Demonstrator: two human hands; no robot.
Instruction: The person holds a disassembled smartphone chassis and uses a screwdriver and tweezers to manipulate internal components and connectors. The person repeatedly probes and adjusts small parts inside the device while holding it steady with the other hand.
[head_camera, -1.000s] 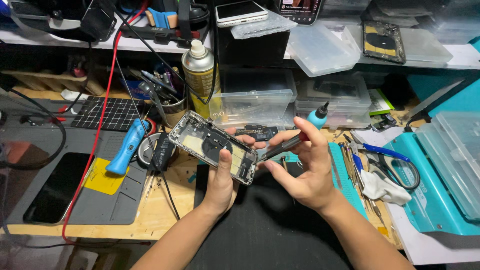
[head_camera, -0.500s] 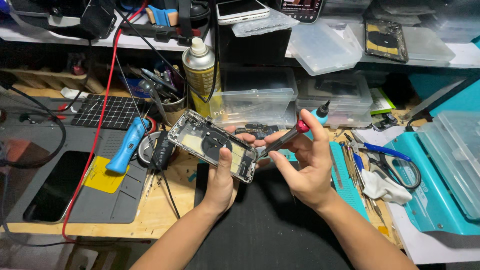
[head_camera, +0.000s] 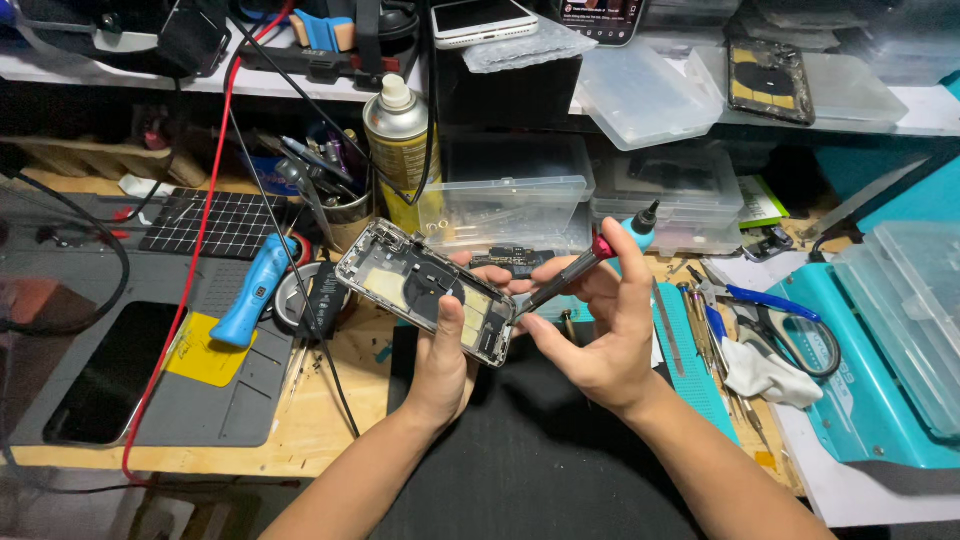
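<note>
Left hand (head_camera: 440, 355): closed around the opened silver-framed phone housing (head_camera: 425, 292), thumb laid across its inner face, fingers wrapped behind; housing held tilted above the desk, near the scene's middle.
Right hand (head_camera: 600, 330): gripping a slim precision screwdriver with a red collar and blue cap (head_camera: 590, 258) between thumb and fingertips; shaft angled down and left, tip at the right end of the housing.
Phone housing: screen removed, a dark round coil and pale yellowish panel visible inside; raised off the desk, not resting on anything.
Step in hand: judged as work on a screw at the housing's right edge; whether loosening or tightening, cannot tell, and the screw itself too small to see.
Next move calls for: tip kept seated square in the screw head, light steady twist from the fingertips, housing held firm against the turn.
Below the hands: black work mat (head_camera: 520, 460) on the wooden desk (head_camera: 330, 400).
Left: grey silicone repair mat (head_camera: 150, 400) with a blue-handled tool (head_camera: 255, 290) lying on it; a red cable (head_camera: 190, 260) trailing across.
Far: spray can with a white nozzle (head_camera: 397, 150) and clear plastic parts boxes (head_camera: 515, 205).
Right: blue-handled pliers (head_camera: 770, 300), a white cloth (head_camera: 765, 370), a teal device (head_camera: 870, 380).
</note>
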